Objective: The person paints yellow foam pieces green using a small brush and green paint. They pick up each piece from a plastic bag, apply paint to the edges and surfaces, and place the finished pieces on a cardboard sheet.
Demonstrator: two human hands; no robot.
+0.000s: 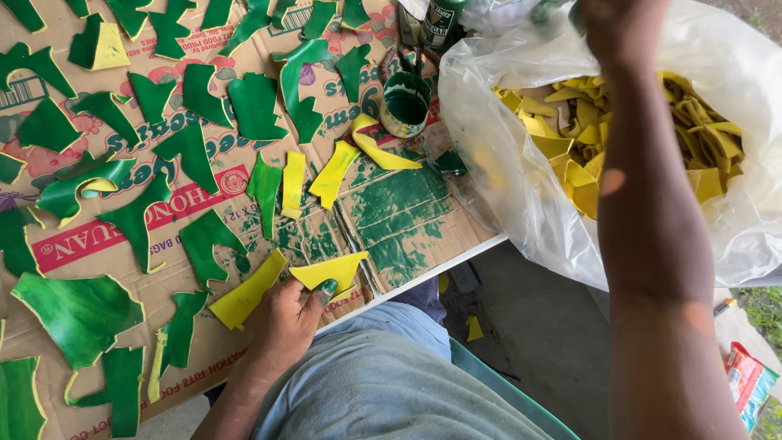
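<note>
Yellow jagged plastic shards (330,271) sit pinched in the left hand (285,322) over flattened cardboard (423,236), beside drying green-painted pieces (77,314); right hand (615,24) reaches the clear plastic bag (521,195), its grip unclear.

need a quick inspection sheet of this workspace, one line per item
surface: flattened cardboard smeared with green paint.
job's things: yellow piece and a second yellow piece at the left hand; clear plastic bag full of yellow scraps.
clutter: many green-painted pieces spread out; green paint pot; dark can.
grippers: left hand pinches the yellow piece; right hand is up at the bag's top, grip unclear.
cables: nothing seen.
surroundings: concrete floor, fallen yellow scrap, grass at right.
</note>
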